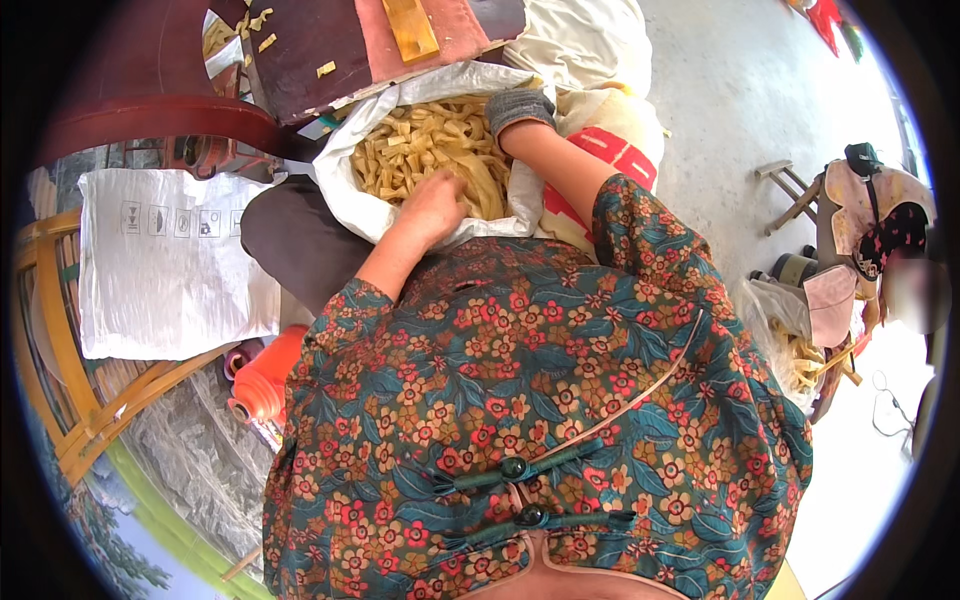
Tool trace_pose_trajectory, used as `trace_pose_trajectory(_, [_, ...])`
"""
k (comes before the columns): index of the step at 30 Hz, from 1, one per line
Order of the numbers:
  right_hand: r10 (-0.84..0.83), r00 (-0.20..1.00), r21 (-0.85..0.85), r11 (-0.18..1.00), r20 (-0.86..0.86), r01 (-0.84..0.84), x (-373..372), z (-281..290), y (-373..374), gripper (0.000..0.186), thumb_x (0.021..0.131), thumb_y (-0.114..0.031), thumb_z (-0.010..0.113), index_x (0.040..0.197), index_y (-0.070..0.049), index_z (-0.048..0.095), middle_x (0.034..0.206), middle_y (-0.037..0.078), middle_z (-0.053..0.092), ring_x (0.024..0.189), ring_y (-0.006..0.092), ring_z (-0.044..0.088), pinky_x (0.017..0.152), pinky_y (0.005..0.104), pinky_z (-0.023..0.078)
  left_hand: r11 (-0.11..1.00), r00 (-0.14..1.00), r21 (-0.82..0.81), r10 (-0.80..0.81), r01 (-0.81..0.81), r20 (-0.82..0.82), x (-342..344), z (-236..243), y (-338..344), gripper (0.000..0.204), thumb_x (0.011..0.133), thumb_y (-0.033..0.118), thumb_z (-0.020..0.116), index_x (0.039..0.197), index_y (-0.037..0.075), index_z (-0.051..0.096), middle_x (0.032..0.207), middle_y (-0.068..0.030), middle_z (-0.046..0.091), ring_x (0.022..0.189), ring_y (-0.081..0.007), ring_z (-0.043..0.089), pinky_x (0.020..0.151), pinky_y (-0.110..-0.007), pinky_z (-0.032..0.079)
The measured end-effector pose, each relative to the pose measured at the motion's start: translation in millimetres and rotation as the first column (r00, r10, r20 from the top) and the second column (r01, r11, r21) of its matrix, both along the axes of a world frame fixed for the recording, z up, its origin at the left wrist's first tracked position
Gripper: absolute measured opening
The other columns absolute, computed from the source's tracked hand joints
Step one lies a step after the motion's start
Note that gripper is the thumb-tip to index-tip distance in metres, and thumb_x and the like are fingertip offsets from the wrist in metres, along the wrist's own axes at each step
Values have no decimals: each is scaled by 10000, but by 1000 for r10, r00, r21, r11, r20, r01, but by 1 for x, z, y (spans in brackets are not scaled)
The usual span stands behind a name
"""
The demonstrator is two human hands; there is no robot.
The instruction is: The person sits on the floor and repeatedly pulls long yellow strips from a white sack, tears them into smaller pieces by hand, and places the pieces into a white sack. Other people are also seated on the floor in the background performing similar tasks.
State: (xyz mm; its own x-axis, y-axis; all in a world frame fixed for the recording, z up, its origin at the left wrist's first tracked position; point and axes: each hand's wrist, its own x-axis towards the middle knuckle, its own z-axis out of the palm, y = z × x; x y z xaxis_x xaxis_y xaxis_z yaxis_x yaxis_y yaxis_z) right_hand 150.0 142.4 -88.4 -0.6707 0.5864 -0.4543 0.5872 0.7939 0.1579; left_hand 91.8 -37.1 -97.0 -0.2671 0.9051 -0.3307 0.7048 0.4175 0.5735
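A white woven sack [345, 165] stands open in front of me, filled with pale yellow, flat cut strips [420, 140]. My bare left hand [435, 205] is pushed into the strips at the near side of the sack, fingers curled down among them. My right hand [520, 108], in a grey knitted glove, lies at the far right rim of the sack on top of the strips. Whether it grips anything is hidden. My flowered sleeves and front fill the lower part of the view.
A dark red board [320, 40] with a wooden block [410, 28] and loose strips lies beyond the sack. Left: a white printed bag [170, 260], a wooden chair frame [60, 350], an orange spool [265, 385]. Right: another seated person [870, 230], a small stool [790, 190], concrete floor [760, 80].
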Motion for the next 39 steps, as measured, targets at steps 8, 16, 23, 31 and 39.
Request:
trace_pose_trajectory(8, [152, 854, 32, 987, -498, -157, 35, 14, 7, 155, 794, -109, 496, 826, -50, 636, 809, 185, 638, 748, 331, 633, 617, 423, 496, 963, 948, -24, 268, -268, 172, -9, 13, -5, 284, 768, 172, 581, 1018, 40, 609, 1014, -147, 604, 908, -296, 585, 803, -374, 446])
trace_pose_trajectory(16, [200, 895, -271, 907, -398, -323, 36, 14, -42, 244, 805, -187, 489, 878, -23, 653, 855, 200, 643, 804, 327, 638, 702, 404, 500, 971, 911, 128, -140, 204, -388, -15, -7, 38, 371, 731, 89, 598, 1093, 171, 583, 1314, -62, 419, 1254, -290, 324, 1011, -445, 284])
trace_pose_trajectory(23, [114, 980, -402, 900, -163, -171, 38, 9, -47, 311, 799, -250, 486, 914, -30, 674, 900, 200, 642, 822, 326, 635, 727, 409, 495, 915, 859, -322, 49, -244, -510, -50, 11, 12, 290, 783, 172, 568, 1060, 88, 582, 1187, -80, 497, 1110, -280, 474, 896, -454, 375])
trace_pose_trajectory(31, [-272, 941, -443, 882, -202, 160, 21, -4, -47, 380, 782, -304, 549, 1048, -40, 608, 1028, 195, 615, 911, 351, 609, 783, 424, 480, 962, 901, -173, 123, -211, -415, -57, 5, -4, 250, 740, 224, 600, 966, 119, 581, 994, -95, 586, 970, -277, 555, 795, -400, 441])
trace_pose_trajectory(39, [-230, 952, -482, 869, -203, 107, 14, -15, -39, 313, 790, -227, 480, 999, -51, 633, 1021, 190, 617, 940, 352, 600, 805, 438, 468, 981, 974, -176, 39, -79, -222, -44, 8, -5, 285, 766, 239, 582, 1010, 92, 589, 986, -120, 596, 959, -307, 562, 801, -405, 446])
